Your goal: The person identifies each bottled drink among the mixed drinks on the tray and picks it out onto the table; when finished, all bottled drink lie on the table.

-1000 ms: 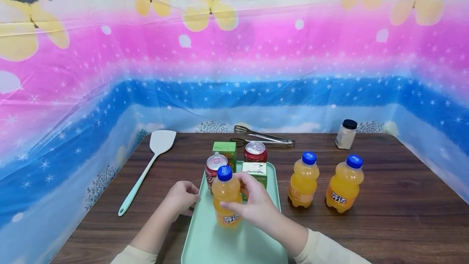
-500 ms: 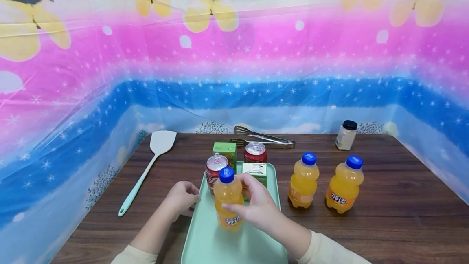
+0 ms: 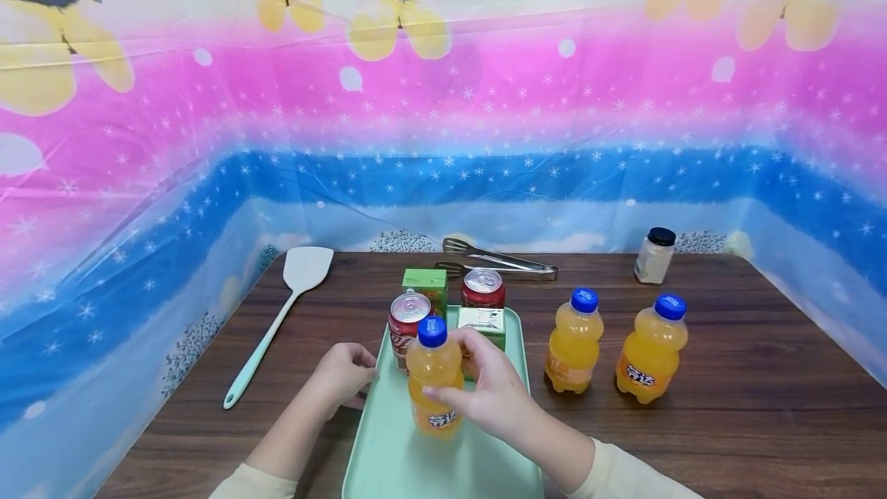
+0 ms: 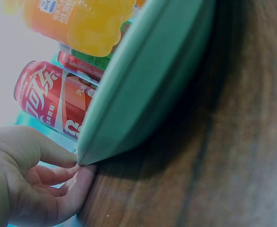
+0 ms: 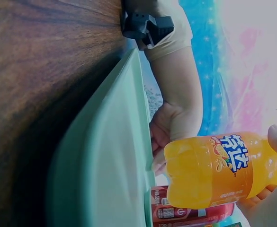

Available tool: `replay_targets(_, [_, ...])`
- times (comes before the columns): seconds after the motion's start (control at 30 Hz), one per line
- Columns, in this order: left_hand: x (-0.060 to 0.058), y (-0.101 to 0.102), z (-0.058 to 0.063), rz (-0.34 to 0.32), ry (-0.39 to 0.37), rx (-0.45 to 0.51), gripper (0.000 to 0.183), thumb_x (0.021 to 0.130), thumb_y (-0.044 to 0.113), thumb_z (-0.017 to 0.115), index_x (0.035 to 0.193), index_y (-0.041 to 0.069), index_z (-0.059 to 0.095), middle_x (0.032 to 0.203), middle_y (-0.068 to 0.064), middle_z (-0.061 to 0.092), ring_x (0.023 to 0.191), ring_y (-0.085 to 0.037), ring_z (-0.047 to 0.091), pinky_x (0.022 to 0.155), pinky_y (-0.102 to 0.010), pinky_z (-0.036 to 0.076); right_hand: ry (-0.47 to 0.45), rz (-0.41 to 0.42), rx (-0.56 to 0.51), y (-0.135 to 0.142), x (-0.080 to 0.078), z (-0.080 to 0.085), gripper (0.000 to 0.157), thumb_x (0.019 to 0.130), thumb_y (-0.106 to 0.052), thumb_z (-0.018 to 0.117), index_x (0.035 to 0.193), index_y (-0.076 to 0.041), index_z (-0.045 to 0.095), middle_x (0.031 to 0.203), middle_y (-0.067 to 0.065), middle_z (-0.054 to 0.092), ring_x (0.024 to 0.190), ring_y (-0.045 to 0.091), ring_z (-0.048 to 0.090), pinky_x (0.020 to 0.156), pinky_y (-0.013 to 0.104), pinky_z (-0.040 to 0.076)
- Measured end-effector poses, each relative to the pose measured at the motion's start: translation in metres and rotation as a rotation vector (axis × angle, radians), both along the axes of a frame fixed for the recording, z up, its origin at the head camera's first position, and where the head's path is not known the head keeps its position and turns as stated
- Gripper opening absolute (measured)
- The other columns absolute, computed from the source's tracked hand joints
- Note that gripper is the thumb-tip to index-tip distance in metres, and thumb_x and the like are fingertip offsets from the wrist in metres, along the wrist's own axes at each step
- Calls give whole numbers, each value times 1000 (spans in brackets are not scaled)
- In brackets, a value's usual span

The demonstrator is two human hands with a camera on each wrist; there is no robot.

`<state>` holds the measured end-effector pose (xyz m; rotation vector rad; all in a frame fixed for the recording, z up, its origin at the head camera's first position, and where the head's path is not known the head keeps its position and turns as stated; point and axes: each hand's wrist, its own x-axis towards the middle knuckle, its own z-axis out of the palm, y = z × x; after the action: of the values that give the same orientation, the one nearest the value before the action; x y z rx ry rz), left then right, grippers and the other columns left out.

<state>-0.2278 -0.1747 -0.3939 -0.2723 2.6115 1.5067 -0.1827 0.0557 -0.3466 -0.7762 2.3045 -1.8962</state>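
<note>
My right hand [image 3: 493, 390] grips an orange soda bottle [image 3: 435, 376] with a blue cap, upright over the pale green tray [image 3: 443, 472]. In the right wrist view the bottle [image 5: 214, 172] has its base a little above the tray's level. At the tray's left rim, my left hand [image 3: 344, 377] pinches the edge between thumb and fingers; the left wrist view shows these fingertips [image 4: 84, 182] at the tray's corner. Behind the bottle stand a red cola can [image 3: 404, 322], another red can [image 3: 483, 289], a green carton [image 3: 425, 287] and a green-and-white carton [image 3: 483, 323].
Two more orange soda bottles, one nearer [image 3: 575, 345] and one farther right [image 3: 649, 353], stand right of the tray. A black-lidded jar [image 3: 654, 259] is at the back right. Metal tongs [image 3: 502, 260] lie behind the tray, and a white-headed spatula [image 3: 287, 306] lies at left.
My right hand has shifted the bottle slightly to the right and towards me. The left hand keeps its place at the tray rim.
</note>
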Motion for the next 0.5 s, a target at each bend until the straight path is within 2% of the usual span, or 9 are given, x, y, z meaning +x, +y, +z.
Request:
replay_targets(0.27, [0, 0, 0, 2, 1, 2, 6, 88, -1, 58, 92, -5, 57, 86, -15, 55, 71, -22, 60, 55, -36, 56, -35, 15, -20, 4, 1, 0, 45, 79, -10, 75, 118, -11, 51, 114, 3, 57, 106, 20, 58, 95, 43, 45])
replay_targets(0.5, [1, 0, 0, -4, 12, 14, 5, 87, -2, 57, 91, -6, 56, 85, -16, 54, 70, -23, 60, 54, -37, 56, -23, 13, -18, 8, 2, 0, 48, 79, -12, 75, 121, -11, 51, 115, 3, 57, 106, 19, 58, 94, 42, 46])
